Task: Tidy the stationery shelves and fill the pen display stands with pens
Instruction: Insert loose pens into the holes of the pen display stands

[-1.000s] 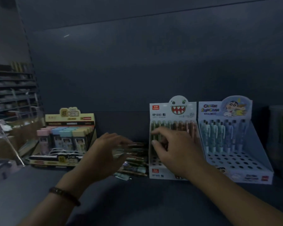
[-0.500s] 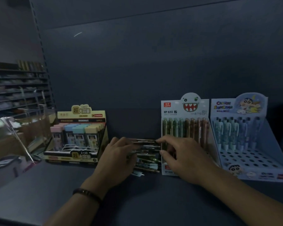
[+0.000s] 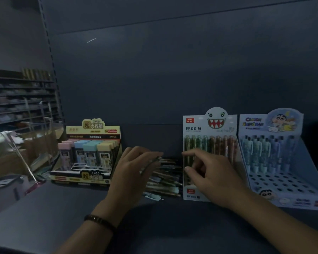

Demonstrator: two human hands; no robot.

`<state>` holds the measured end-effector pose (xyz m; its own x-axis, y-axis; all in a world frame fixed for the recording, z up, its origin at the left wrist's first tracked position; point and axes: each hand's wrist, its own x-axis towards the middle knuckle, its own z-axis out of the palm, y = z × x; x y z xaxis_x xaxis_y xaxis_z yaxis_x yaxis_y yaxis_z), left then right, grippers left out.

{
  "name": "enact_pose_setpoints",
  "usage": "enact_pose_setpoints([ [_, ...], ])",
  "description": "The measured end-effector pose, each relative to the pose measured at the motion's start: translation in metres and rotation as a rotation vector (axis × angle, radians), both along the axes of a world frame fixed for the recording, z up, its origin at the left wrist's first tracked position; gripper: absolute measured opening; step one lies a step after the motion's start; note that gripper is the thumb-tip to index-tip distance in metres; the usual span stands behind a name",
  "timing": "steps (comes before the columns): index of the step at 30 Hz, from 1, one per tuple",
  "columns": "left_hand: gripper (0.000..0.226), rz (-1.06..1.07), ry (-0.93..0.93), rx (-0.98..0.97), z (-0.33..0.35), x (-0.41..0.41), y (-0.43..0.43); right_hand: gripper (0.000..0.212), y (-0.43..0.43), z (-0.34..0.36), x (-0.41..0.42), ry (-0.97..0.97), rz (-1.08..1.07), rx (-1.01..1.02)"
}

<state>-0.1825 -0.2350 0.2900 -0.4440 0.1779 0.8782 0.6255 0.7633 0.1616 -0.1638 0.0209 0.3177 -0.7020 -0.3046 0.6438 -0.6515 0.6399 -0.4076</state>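
A pile of loose pens [image 3: 166, 177] lies on the dark shelf [image 3: 44, 213] between two boxes. My left hand [image 3: 133, 173] hovers over the pile's left side and pinches one pen [image 3: 151, 164] that slants down from its fingertips. My right hand [image 3: 212, 174] is in front of the white monster-face pen stand [image 3: 210, 128], index finger and thumb spread apart at the stand's left edge, with nothing seen between them. That stand holds a back row of green and orange pens. To its right, the blue cartoon pen stand [image 3: 290, 184] has pens at the back and several vacant holes in front.
A yellow display box of pastel lead-refill cases [image 3: 89, 153] stands left of the pile. Clear plastic holders [image 3: 26, 143] and further store shelving [image 3: 20, 99] sit at the far left. The shelf's dark back wall rises behind everything.
My right hand has drawn back and down from the white stand's pen row to its left edge. My left hand stays over the pile, holding the pen. The view shifted slightly.
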Motion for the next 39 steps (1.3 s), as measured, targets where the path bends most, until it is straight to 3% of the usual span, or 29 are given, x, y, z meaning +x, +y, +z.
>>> enact_pose_setpoints([
  [5,0.036,-0.113,0.018,0.222,0.015,0.006,0.014,0.028,0.005,0.007,-0.003,-0.027,0.017,-0.219],
  [11,0.030,-0.507,-0.359,0.600,0.054,0.024,0.052,0.021,0.014,0.019,-0.002,-0.008,0.127,-0.460],
  [16,0.023,-0.742,-0.644,0.734,0.056,0.024,0.085,0.022,0.025,0.031,0.001,0.045,0.156,-0.558],
  [20,0.023,-0.814,-0.701,0.753,0.049,0.023,0.103,0.016,0.033,0.038,0.000,0.055,0.173,-0.572],
  [32,0.012,-0.675,-0.523,0.771,0.041,0.018,0.109,0.008,0.040,0.041,-0.006,-0.065,0.184,-0.553],
  [35,0.005,-0.455,-0.430,0.617,0.034,0.008,0.092,0.005,0.047,0.043,-0.010,-0.049,0.116,-0.654],
  [39,0.016,-0.176,-0.308,0.284,0.017,0.002,0.073,0.003,0.055,0.040,-0.020,0.008,-0.025,-0.684],
])
